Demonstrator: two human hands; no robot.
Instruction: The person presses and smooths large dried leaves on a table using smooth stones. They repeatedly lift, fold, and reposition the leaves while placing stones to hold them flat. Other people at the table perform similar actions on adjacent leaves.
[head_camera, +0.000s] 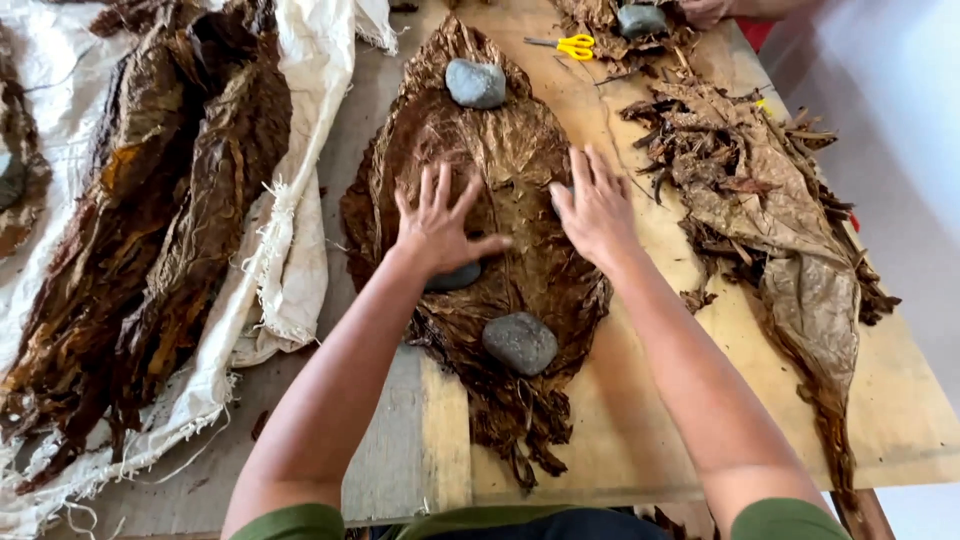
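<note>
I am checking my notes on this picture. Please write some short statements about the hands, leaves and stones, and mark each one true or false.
1. Both hands, left hand and right hand, lie flat on the large brown dried leaf. True.
2. Three grey rounded stones rest on that leaf. True.
3. The right hand holds the yellow-handled scissors. False: they lie on the wooden table, far from it.
4. The white woven cloth is bare. False: dark leaves lie on it.
</note>
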